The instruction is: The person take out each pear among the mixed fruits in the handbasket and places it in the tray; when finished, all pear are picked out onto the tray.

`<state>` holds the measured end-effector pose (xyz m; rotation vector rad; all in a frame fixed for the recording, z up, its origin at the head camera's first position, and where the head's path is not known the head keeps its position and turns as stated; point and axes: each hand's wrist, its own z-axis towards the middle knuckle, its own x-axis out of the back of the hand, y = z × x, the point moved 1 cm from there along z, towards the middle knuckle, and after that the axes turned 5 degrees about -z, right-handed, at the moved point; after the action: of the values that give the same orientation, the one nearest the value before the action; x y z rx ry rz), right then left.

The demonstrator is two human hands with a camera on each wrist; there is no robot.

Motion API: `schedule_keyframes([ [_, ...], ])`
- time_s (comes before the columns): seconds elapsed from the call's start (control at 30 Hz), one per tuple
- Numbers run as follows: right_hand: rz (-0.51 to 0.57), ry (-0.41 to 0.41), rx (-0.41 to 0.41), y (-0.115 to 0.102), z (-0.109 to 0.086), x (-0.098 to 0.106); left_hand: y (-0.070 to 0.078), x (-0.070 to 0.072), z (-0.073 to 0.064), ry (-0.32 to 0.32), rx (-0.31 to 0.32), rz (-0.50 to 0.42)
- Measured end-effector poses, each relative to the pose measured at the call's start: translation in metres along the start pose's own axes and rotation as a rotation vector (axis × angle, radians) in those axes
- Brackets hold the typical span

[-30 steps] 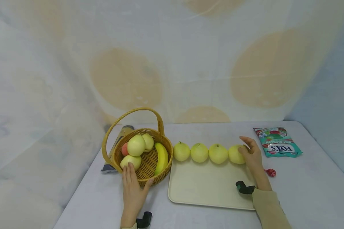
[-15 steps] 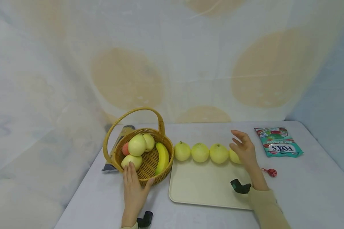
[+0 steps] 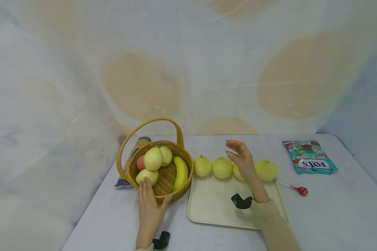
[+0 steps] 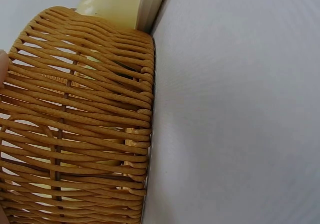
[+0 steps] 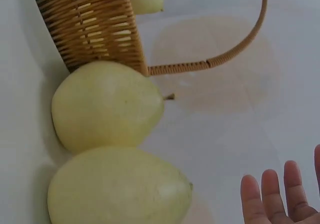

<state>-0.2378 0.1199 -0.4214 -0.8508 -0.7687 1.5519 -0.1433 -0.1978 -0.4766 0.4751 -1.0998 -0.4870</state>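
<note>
My left hand (image 3: 150, 209) rests at the front rim of a wicker basket (image 3: 186, 183), its extended fingers on a pale pear (image 3: 147, 177) and its thumb spread along the rim. The basket's woven wall (image 4: 80, 114) fills much of the left wrist view, with fingertips just showing at the edge. My right hand (image 3: 245, 164) hovers over a row of yellow-green pears (image 3: 222, 168) at the back of a cream tray (image 3: 212, 205), partly hiding one. Its fingers (image 5: 270, 194) hold nothing and lie apart from the pears in the right wrist view.
More pears (image 3: 153, 159), a red fruit (image 3: 140, 162) and a banana (image 3: 180, 173) lie in the basket. A dark and tan packet (image 3: 124, 183) is behind it. Right of the tray are a red lollipop (image 3: 302, 191) and a teal FOX'S candy bag (image 3: 311, 157).
My right hand has left the rightmost pear and moved left above the row, uncovering that pear and the lollipop's stick. The left hand stays on the basket.
</note>
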Motion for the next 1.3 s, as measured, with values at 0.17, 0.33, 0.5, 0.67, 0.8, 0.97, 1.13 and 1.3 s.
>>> schedule_keyframes([
  [0.17, -0.017, -0.076, -0.078, 0.002, 0.01, -0.031, 0.0, 0.0, 0.0, 0.001, 0.0, 0.0],
  [0.33, -0.04, -0.172, -0.138, 0.005, 0.018, -0.062, 0.0, -0.001, 0.0, -0.007, 0.009, -0.005],
  [0.5, -0.013, -0.235, -0.18, 0.008, 0.025, -0.086, 0.001, -0.001, -0.001, -0.004, 0.002, -0.003],
  [0.67, 0.017, -0.275, -0.217, 0.01, 0.031, -0.1, 0.0, -0.001, -0.001, 0.004, -0.017, 0.006],
  [0.8, 0.037, -0.309, -0.25, 0.013, 0.036, -0.109, -0.002, -0.001, -0.001, 0.005, -0.023, 0.014],
  [0.97, 0.07, -0.313, -0.32, 0.017, 0.044, -0.118, -0.001, -0.001, -0.001, 0.001, -0.019, 0.017],
  [1.13, 0.086, -0.292, -0.405, 0.023, 0.05, -0.127, 0.001, 0.0, -0.002, 0.006, -0.022, 0.011],
  [1.3, 0.093, -0.288, -0.476, 0.029, 0.056, -0.135, 0.002, -0.001, -0.001, 0.01, -0.015, 0.009],
])
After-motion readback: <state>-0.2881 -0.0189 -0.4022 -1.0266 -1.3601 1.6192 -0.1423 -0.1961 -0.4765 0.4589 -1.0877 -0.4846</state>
